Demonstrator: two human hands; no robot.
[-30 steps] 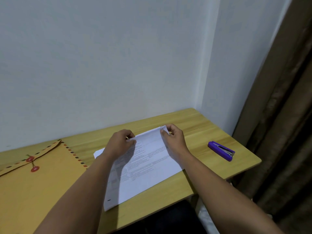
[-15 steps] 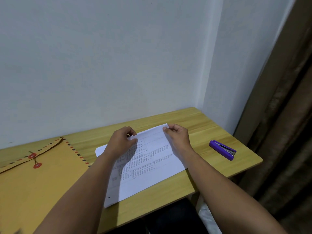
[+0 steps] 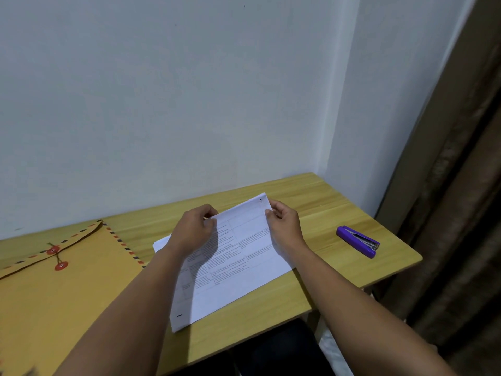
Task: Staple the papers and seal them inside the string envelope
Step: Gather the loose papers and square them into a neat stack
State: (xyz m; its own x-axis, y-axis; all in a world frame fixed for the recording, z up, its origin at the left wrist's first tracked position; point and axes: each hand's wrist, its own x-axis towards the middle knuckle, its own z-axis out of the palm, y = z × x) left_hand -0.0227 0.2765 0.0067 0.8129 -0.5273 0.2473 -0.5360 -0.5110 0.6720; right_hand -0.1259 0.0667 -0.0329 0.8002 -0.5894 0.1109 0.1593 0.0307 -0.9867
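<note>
A stack of white printed papers (image 3: pixel 233 270) lies on the wooden desk (image 3: pixel 325 207), with its far edge lifted a little. My left hand (image 3: pixel 193 230) grips the far edge near its left part. My right hand (image 3: pixel 284 221) pinches the far right corner. A purple stapler (image 3: pixel 357 241) lies on the desk to the right of the papers, apart from both hands. The tan string envelope (image 3: pixel 54 294) with two red buttons and a striped border lies flat at the left, its flap down.
The desk stands in a corner, with white walls behind it and to the right. A brown curtain (image 3: pixel 461 213) hangs past the desk's right edge. The near desk edge runs just below the papers.
Both hands have kept their hold on the far edge of the papers and lifted it slightly. The view has shifted a little; the stapler and envelope have not moved.
</note>
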